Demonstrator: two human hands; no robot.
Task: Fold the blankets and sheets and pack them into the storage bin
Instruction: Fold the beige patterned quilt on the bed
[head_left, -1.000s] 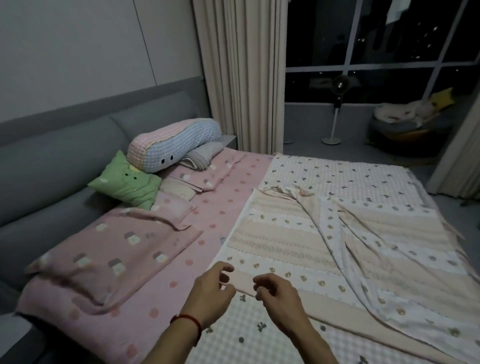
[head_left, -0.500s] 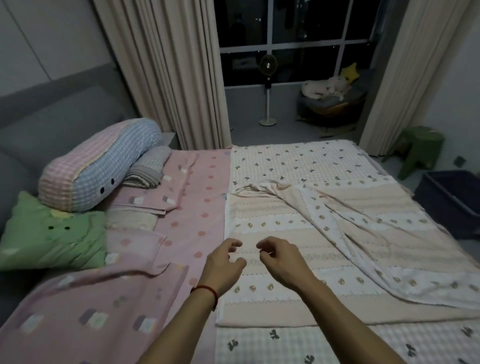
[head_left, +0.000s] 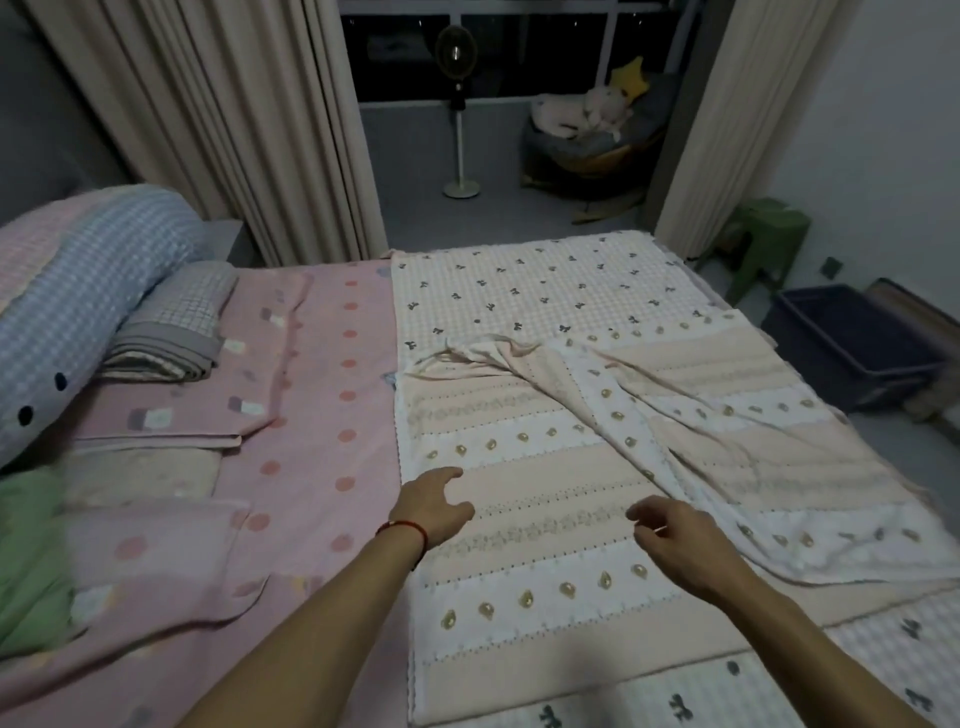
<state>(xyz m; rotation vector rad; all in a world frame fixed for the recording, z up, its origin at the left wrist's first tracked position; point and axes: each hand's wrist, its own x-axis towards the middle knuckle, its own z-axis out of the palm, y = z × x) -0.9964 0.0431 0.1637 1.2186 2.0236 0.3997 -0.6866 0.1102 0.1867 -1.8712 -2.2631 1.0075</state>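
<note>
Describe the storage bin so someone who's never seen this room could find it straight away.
Start at the bed and look past its right edge to the floor. There sits the dark blue rectangular plastic storage bin, open-topped, just in front of the green plastic stool. It is the only dark, box-shaped container there.

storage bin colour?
Dark blue storage bin, on the floor right of the bed; head view.

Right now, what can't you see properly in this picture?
All in the head view:
- Inside of the storage bin: its near wall and the dim light hide the bottom.
- Green pillow: blurred and cut off by the left edge.
- Bedsheet beneath the striped blanket: covered.
- Right hand fingertips: curled under.
</note>
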